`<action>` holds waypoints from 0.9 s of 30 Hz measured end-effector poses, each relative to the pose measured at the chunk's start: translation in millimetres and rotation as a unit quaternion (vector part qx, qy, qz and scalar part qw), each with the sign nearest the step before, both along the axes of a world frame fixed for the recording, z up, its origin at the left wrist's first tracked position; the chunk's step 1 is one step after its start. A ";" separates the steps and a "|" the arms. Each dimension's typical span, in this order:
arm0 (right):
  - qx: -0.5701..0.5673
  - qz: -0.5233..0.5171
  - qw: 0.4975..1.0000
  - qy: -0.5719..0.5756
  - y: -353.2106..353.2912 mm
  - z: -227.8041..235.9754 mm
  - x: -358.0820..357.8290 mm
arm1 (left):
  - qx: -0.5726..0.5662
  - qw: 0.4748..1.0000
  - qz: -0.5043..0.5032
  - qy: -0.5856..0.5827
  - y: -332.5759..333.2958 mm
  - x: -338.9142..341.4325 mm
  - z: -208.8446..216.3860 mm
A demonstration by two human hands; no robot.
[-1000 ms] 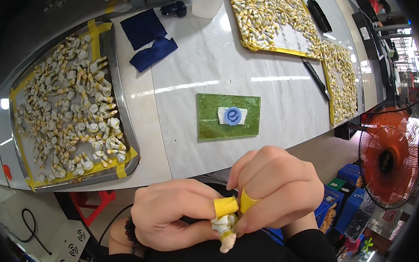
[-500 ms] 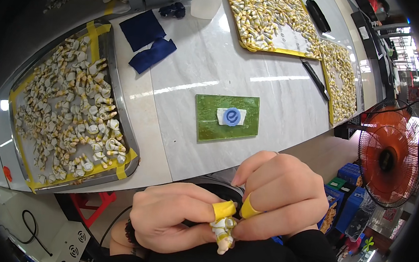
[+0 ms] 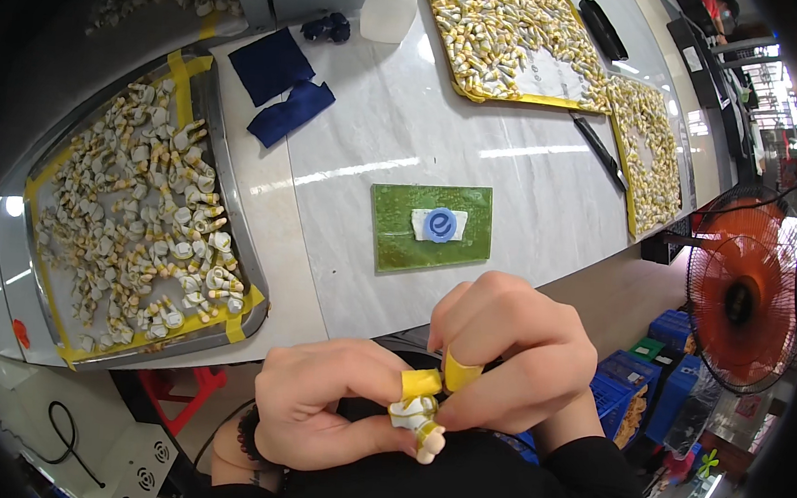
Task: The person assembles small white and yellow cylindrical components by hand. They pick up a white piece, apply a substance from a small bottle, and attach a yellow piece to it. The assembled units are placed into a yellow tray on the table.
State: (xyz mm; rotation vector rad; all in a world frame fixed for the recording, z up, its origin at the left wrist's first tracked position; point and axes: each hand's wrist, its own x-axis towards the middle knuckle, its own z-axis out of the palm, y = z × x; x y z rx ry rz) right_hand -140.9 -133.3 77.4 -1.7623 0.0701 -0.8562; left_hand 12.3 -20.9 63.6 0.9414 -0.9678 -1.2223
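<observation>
My left hand (image 3: 325, 412) and my right hand (image 3: 512, 352) meet close to my body, below the table's front edge. Both pinch one small white and yellow part (image 3: 418, 419) between thumbs and forefingers. Yellow finger cots cover the left forefinger tip and the right thumb tip. A rounded pale end of the part sticks out downward. On the table just beyond my hands lies a green mat (image 3: 433, 228) with a small white piece and a blue round disc (image 3: 439, 225) on it.
A metal tray (image 3: 251, 280) with yellow-taped edges holds several white and yellow parts at the left. Two more yellow-edged trays (image 3: 523, 98) of parts lie far right. Blue cloths (image 3: 280, 90), a white bottle (image 3: 388, 9) and an orange fan (image 3: 741, 295) are around.
Both hands stay together on the small part. The fingers have shifted slightly and the part has turned a little between them.
</observation>
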 end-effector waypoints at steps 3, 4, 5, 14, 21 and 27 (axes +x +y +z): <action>0.010 0.002 1.000 -0.009 2.8 -1.4 1.8 | 0.000 1.000 0.000 -0.002 3.1 0.4 -2.1; 0.015 0.003 1.000 -0.005 3.0 -1.5 1.8 | 0.001 1.000 0.003 -0.002 3.9 0.4 -2.8; 0.020 0.005 1.000 -0.003 3.2 -1.1 3.0 | 0.004 1.000 0.005 -0.003 4.5 0.9 -2.7; 0.022 -0.116 0.990 0.077 -5.2 3.9 -22.3 | 0.132 0.759 0.178 -0.613 41.1 78.0 38.5; -0.023 -0.132 0.984 0.116 -10.1 -5.2 -37.7 | 0.206 0.579 0.006 -0.789 36.0 119.2 34.8; -0.021 -0.153 0.980 0.127 -14.2 -1.8 -43.9 | 0.132 0.618 0.053 -0.773 -31.1 195.5 64.2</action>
